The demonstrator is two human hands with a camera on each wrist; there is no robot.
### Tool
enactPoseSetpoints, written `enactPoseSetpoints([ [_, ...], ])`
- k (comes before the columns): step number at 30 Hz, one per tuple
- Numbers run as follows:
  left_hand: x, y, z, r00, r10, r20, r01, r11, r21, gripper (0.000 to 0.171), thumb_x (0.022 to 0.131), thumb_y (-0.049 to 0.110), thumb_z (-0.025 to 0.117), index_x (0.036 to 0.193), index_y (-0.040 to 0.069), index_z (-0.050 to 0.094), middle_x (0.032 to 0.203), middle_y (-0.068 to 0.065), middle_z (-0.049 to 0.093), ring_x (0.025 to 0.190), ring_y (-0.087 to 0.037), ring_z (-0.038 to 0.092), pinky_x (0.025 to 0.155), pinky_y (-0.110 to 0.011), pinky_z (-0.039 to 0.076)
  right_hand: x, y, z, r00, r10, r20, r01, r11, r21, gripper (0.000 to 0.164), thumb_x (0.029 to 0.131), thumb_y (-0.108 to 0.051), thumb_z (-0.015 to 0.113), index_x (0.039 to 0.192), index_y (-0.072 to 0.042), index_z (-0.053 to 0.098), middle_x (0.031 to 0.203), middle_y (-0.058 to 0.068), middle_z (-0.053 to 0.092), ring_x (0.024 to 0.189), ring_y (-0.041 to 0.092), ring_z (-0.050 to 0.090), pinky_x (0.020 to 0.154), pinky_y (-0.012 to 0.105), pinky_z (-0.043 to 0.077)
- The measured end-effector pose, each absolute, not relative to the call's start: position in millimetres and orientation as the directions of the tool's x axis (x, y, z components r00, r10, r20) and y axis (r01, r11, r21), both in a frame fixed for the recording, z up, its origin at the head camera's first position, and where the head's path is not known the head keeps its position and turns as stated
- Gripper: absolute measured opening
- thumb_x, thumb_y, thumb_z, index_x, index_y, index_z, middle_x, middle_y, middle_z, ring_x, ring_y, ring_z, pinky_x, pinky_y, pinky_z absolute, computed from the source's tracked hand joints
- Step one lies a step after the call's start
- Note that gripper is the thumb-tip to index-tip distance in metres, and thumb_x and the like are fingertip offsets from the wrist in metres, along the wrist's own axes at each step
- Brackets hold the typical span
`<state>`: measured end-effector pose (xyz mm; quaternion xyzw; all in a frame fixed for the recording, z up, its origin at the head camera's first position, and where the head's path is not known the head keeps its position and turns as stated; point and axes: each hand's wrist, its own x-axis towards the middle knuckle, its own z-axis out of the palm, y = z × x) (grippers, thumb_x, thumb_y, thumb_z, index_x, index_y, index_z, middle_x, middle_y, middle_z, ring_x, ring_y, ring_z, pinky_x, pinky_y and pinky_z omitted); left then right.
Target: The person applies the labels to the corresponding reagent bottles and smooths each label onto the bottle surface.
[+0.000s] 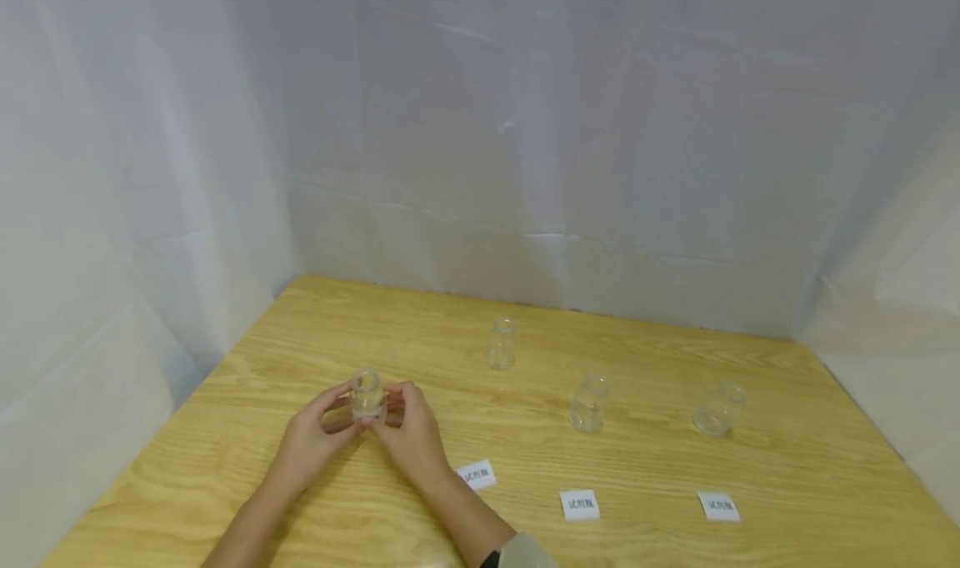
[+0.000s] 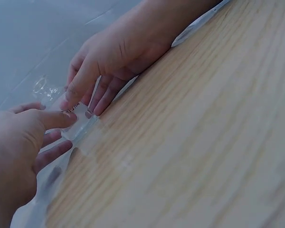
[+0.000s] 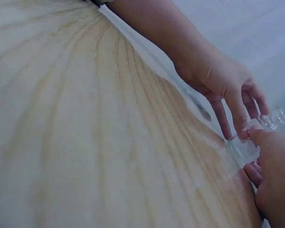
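Small clear glass bottle (image 1: 367, 396) with a narrowed neck is held at the left part of the light yellow wood-grain table (image 1: 645, 468), its mouth turned upward. It is grasped by both hands at once. Its left side is gripped between the thumb and fingers of the left hand (image 1: 309, 439), and its right side is gripped in the same way by the right hand (image 1: 414, 439). The two thumbs are brought close together on the front, where a white label with dark print (image 1: 370, 414) is partly covered by them. Whether the base is touching the table cannot be told.

Three more clear glass bottles are seen standing on the table: one (image 1: 501, 347) farther back, one (image 1: 589, 405) to the right of it and nearer, and one (image 1: 719, 409) farthest right. Nearer the front edge, three white rectangular cards with black characters are laid out: one (image 1: 477, 474) beside the right forearm, one (image 1: 580, 505) in the middle and one (image 1: 718, 506) to the right. The table is surrounded at the back and sides by whitish sheeting (image 1: 450, 134).
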<state>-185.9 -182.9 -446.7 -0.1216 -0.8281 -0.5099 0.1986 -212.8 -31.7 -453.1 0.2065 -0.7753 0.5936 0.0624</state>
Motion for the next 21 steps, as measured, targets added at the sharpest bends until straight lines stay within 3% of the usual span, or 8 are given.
enactPoseSetpoints([
  [11,-186.3,-183.0,-444.3,-0.868,-0.009,0.496,0.421,0.517,0.745,0.041,0.075,-0.012,0.068,0.114,-0.009,0.056,0.112,-0.028,0.056,0.097,-0.042,0.057,0.075,-0.043,0.05,-213.7,-30.3,-455.6,-0.862,-0.25,0.441,-0.5,0.278,-0.82,0.03,0.085,-0.009,0.063,0.112,-0.005,0.052,0.104,0.006,0.055,0.096,0.017,0.058,0.08,0.02,0.047],
  [17,-185.7,-183.7,-444.3,-0.866,0.004,0.501,0.434,0.503,0.747,0.042,0.075,-0.014,0.066,0.116,-0.008,0.055,0.114,-0.027,0.055,0.097,-0.042,0.057,0.075,-0.043,0.051,-213.6,-31.5,-455.6,-0.885,-0.234,0.403,-0.453,0.229,-0.861,0.032,0.083,0.004,0.062,0.113,-0.005,0.053,0.104,0.005,0.056,0.094,0.018,0.059,0.079,0.022,0.049],
  [21,-184.9,-183.9,-446.2,-0.891,0.017,0.453,0.404,0.483,0.777,0.049,0.073,-0.015,0.067,0.119,-0.008,0.052,0.118,-0.029,0.052,0.101,-0.044,0.054,0.074,-0.037,0.052,-213.2,-31.4,-455.2,-0.896,-0.238,0.375,-0.426,0.22,-0.878,0.038,0.08,-0.005,0.069,0.114,-0.005,0.051,0.105,0.002,0.054,0.094,0.015,0.057,0.079,0.021,0.049],
])
